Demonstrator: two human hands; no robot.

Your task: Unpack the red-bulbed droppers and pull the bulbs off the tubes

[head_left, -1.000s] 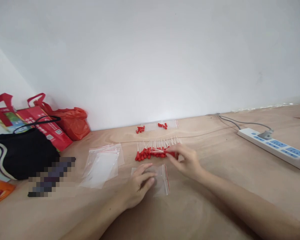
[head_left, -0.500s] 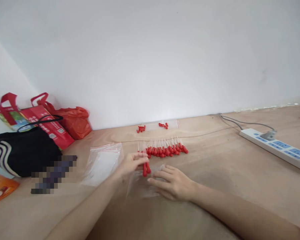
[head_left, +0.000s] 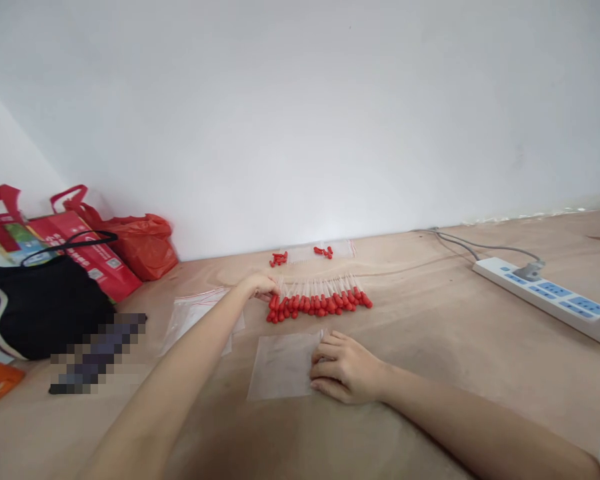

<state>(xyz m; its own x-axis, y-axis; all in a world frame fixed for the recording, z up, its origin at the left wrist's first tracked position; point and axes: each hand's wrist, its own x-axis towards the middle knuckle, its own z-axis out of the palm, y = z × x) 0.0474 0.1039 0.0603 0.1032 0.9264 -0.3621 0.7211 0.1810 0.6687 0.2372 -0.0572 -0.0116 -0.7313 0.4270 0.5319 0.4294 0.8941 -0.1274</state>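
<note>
A row of droppers (head_left: 325, 303) lies on the wooden table, clear stems pointing to the wall and red rubber bulbs toward me. At the row's left end, my left hand (head_left: 264, 285) has its fingertips closed on the stems of droppers; how many is hidden. A clear zip bag (head_left: 283, 367) lies flat in front of the row. My right hand (head_left: 347, 368) rests at the bag's right side, its fingers curled over that edge. Left of the row, partly behind my left forearm, is a stack of zip bags (head_left: 190, 317).
Near the wall lies a filled zip bag (head_left: 300, 254) with red bulbs (head_left: 279, 259) at it. A white power strip (head_left: 550, 293) with a plugged grey cable is at right. Red bags (head_left: 147, 247), a black bag (head_left: 45, 310) and a blurred dark object (head_left: 100, 353) fill the left.
My left hand has moved away from above the bag, with the droppers, to the row's left end. My right hand's fingers have curled in; the bag now lies flatter.
</note>
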